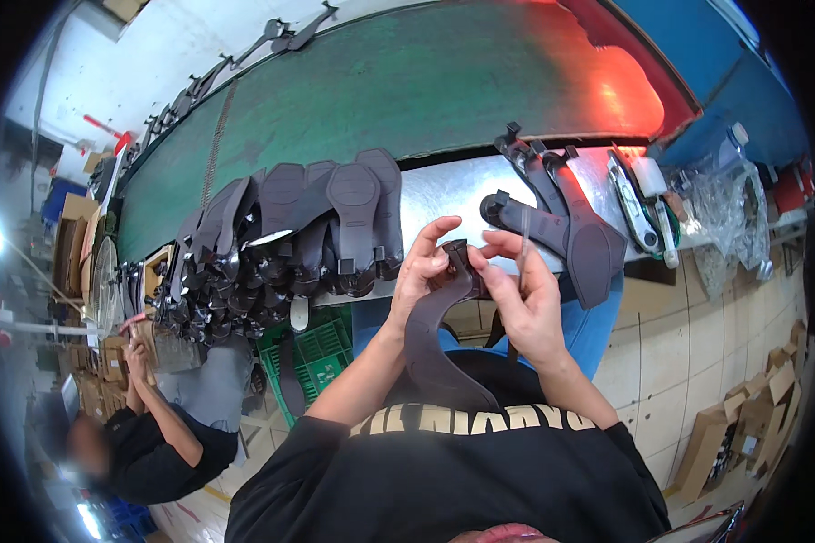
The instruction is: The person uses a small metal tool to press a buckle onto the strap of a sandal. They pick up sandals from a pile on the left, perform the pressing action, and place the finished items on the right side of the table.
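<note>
Just in front of my chest is a dark brown, curved high-heel shoe sole (428, 339), its heel end up and its broad front part hanging toward my shirt. My left hand (415, 276) is closed around the heel end from the left. From the other side, the thumb and fingers of my right hand (532, 303) pinch the same end, close to the heel tip. A thin pale strip (524, 231) shows by my right fingers; what it is I cannot make out. Several similar soles (598, 249) lie beyond my right hand on the metal bench top (439, 195).
A big pile of dark heeled soles (353, 195) covers the bench at left. Behind runs a green conveyor belt (362, 86). A utility knife (638, 213) and clear plastic bag (732, 213) lie at right. Below stands a green crate (321, 366). A co-worker (167, 434) holds a hammer (134, 323) at left.
</note>
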Action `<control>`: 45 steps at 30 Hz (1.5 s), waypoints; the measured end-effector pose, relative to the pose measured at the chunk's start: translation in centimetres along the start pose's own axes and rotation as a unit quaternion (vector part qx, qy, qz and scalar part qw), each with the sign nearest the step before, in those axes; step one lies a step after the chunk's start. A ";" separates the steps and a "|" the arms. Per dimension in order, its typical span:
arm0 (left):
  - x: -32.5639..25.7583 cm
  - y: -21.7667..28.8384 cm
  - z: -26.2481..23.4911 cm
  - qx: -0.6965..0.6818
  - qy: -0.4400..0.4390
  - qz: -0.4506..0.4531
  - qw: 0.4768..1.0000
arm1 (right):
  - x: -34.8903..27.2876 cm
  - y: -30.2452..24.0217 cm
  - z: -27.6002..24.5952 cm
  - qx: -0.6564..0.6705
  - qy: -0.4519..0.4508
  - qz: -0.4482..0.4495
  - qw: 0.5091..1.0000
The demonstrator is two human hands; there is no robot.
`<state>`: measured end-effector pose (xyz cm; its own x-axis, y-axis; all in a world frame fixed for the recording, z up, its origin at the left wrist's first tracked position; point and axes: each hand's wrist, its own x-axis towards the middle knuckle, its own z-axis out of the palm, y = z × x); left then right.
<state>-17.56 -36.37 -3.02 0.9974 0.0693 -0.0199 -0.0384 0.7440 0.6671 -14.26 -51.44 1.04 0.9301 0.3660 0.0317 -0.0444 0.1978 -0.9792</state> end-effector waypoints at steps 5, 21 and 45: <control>-0.3 2.7 1.0 0.034 0.033 0.090 0.995 | -1.8 -0.4 -3.0 -0.024 -0.102 0.035 0.994; -11.5 12.3 1.4 0.314 0.061 0.371 0.872 | -3.2 -4.0 5.0 -0.211 -0.461 -0.103 0.856; -21.8 14.6 -1.5 0.229 0.300 0.366 0.850 | -3.2 -2.7 12.2 -0.237 -0.472 -0.198 0.826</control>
<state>-39.98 -26.00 6.01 0.4995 0.8322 0.2407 -0.4711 0.0278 0.8817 -21.60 -42.11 6.05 0.1286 0.9483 0.2901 0.5504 0.1751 -0.8163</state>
